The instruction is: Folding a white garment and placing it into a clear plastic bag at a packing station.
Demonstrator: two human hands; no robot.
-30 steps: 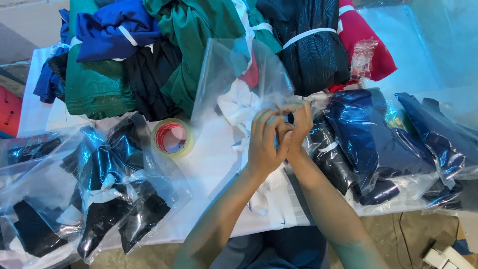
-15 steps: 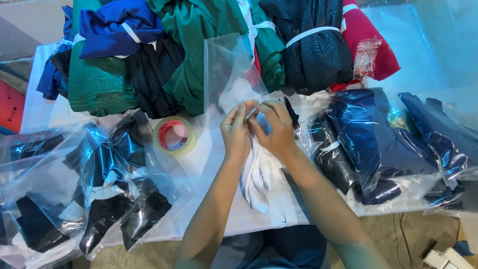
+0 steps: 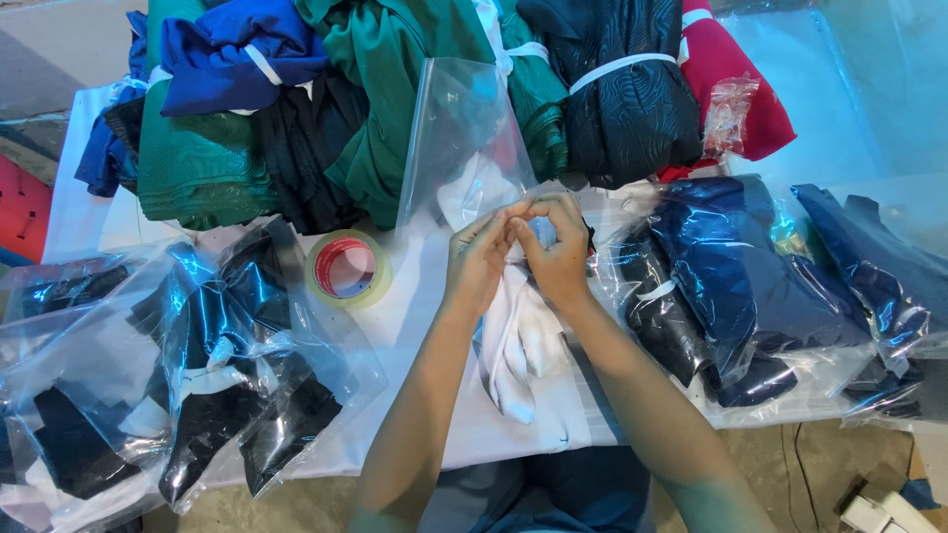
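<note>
My left hand (image 3: 476, 265) and my right hand (image 3: 555, 249) meet at the middle of the table, both pinching the lower edge of a clear plastic bag (image 3: 460, 133) that stands up in front of the cloth pile. A white garment (image 3: 521, 341) lies under my hands and reaches toward the table's near edge. My fingertips touch each other at the bag's mouth. Whether any of the garment is inside the bag cannot be told.
A tape roll (image 3: 347, 268) lies left of my hands. Tied bundles of green (image 3: 202, 168), blue (image 3: 232, 49), dark (image 3: 622, 94) and red cloth (image 3: 731, 69) fill the back. Bagged dark garments lie at left (image 3: 212, 375) and bagged navy ones at right (image 3: 741, 276).
The hands moved left from the right of the bag, came down onto the white garment, then drew close together on the bag's edge. The bag now stands more upright.
</note>
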